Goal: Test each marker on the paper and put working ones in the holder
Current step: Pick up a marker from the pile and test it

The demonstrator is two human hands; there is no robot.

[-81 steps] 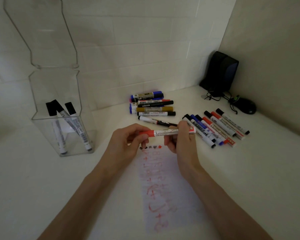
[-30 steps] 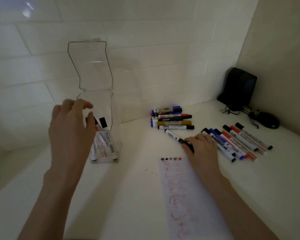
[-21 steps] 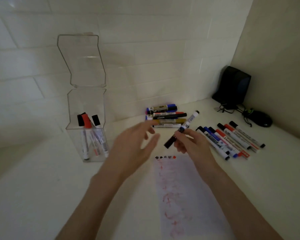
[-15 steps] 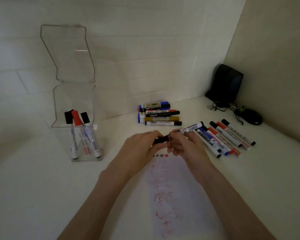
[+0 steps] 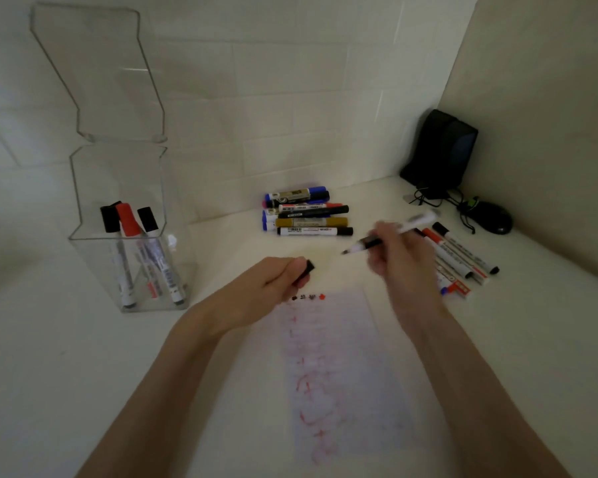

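My right hand (image 5: 403, 262) holds an uncapped white marker (image 5: 392, 233), tip pointing left, above the top of the paper (image 5: 339, 370). My left hand (image 5: 273, 282) is closed on its black cap (image 5: 306, 269) just left of the paper's top edge. The paper carries red scribbles and a row of small dark and red dots at the top. The clear holder (image 5: 94, 257) stands at the left with its lid up. Inside it stand two black-capped markers and a red-capped marker (image 5: 128, 220).
A stack of markers (image 5: 306, 212) lies by the back wall. A row of markers (image 5: 463, 257) lies right of my right hand. A black speaker (image 5: 439, 150) and a black mouse (image 5: 491, 217) with a cable sit in the right corner.
The red marker went into the holder. My right hand picked up a black-capped marker, and my hands have pulled its cap off and moved apart.
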